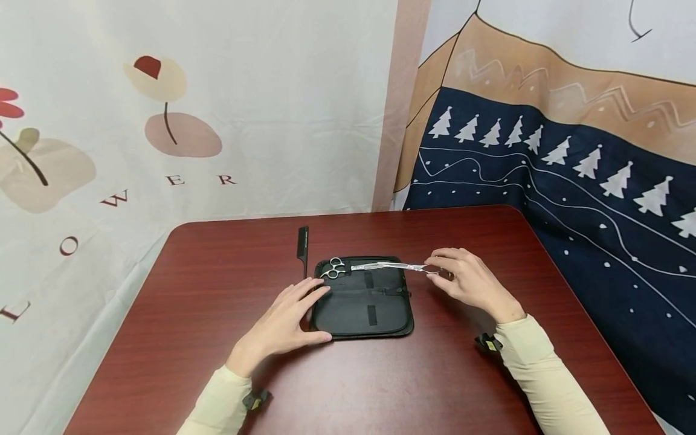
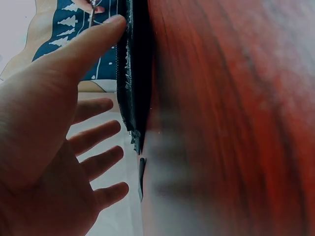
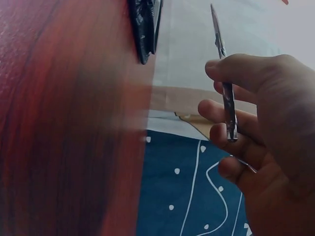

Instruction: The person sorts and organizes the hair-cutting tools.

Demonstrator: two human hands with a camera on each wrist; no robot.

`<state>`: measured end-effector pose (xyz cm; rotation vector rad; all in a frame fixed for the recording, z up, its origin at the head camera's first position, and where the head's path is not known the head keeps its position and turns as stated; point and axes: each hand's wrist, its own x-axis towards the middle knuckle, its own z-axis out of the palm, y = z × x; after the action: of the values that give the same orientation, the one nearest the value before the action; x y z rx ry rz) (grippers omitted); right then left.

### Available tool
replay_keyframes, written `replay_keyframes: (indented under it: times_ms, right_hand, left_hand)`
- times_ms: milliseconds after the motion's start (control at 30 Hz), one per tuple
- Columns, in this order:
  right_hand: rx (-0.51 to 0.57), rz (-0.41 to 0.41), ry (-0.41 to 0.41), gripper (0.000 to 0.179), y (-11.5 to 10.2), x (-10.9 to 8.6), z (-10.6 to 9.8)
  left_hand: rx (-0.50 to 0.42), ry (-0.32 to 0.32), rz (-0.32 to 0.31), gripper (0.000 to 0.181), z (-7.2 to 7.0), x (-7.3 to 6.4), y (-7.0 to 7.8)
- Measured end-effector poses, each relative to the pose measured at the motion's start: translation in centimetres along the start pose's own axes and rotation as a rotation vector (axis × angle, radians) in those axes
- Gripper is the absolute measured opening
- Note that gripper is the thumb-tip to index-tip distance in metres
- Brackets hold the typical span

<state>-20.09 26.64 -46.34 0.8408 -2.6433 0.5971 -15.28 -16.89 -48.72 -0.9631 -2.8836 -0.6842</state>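
My right hand (image 1: 466, 279) pinches a pair of silver scissors (image 1: 405, 266) at the handle end, thumb against the fingers. The blades point left over the upper part of a flat black zip case (image 1: 348, 314), and in the right wrist view the scissors (image 3: 228, 105) stand clear above the table. A second pair of scissors (image 1: 333, 273) lies along the case's top edge, finger rings at the left. My left hand (image 1: 285, 317) is spread at the case's left side, fingertips over its edge and thumb at the lower corner. The left wrist view shows its thumb (image 2: 101, 42) close to the zip edge.
A black tail comb (image 1: 302, 244) lies on the dark red table (image 1: 435, 374) behind my left hand, its tail toward the case. Elastic loops (image 1: 372, 314) show inside the case. Printed cloths (image 1: 304, 121) hang behind the table and along its right side.
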Motion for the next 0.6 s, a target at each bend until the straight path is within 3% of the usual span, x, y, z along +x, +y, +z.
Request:
replay_keyframes:
  times_ms: [267,600]
  right_hand:
    - [0.037,0.02,-0.089,0.021,0.4,-0.2,0.3]
    - [0.048,0.037,-0.18,0.022,0.4,-0.2,1.2]
  left_hand:
    - [0.009,-0.019,-0.001,0.083,0.1,0.0,-0.2]
    - [-0.03,-0.078,-0.047,0.078,0.2,-0.1,-0.2]
